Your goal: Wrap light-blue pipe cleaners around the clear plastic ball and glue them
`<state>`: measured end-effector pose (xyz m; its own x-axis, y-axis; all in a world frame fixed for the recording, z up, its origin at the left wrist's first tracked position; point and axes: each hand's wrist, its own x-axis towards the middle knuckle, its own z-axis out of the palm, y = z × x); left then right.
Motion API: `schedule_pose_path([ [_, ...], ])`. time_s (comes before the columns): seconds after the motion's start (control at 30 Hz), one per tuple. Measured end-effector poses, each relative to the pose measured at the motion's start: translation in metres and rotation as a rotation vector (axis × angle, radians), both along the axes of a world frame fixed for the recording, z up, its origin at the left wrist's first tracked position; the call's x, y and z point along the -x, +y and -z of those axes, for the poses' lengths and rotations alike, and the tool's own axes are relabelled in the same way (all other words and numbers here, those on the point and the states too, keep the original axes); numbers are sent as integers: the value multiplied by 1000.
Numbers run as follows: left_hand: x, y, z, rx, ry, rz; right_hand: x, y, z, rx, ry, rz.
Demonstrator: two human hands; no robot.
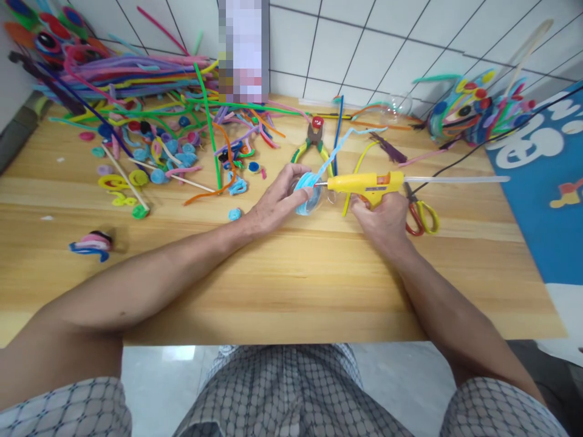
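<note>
1. We see the counter (282,279) filling the view, its left side cut off by the frame.
2. At right, the blue sheet (542,176) is cropped too, so we cannot read its white shapes.
3. Heaped fuzzy stems (136,79) overlap at far left; we cannot separate many.
4. Beside them, an upright panel (243,48) is pixelated.
5. The yellow glue gun (364,182) is held by the right hand (385,215), whose wrapped fingers hide most of the handle.
6. The left hand (280,197) has its fingers pinched narrow, some out of sight.
7. We can hardly make out the blades of the scissors (416,209).
8. Between the left fingers sits the light-blue coil (308,206), partly thumb-covered; we cannot tell whether the nozzle touches it.
</note>
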<state>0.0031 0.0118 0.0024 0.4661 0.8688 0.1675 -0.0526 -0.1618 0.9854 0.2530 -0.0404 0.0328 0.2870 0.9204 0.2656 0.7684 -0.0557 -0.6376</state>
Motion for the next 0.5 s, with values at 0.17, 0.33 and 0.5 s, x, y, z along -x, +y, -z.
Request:
schedule_pose_path([
  [0.17, 0, 0, 0, -19, 3, 5, -2, 1, 1, -5, -28, 10],
  [0.33, 0, -1, -1, -23, 9, 4, -2, 2, 4, -15, -25, -11],
  [0.5, 0, 0, -2, -13, 15, 11, -3, 2, 5, -28, -17, -3],
])
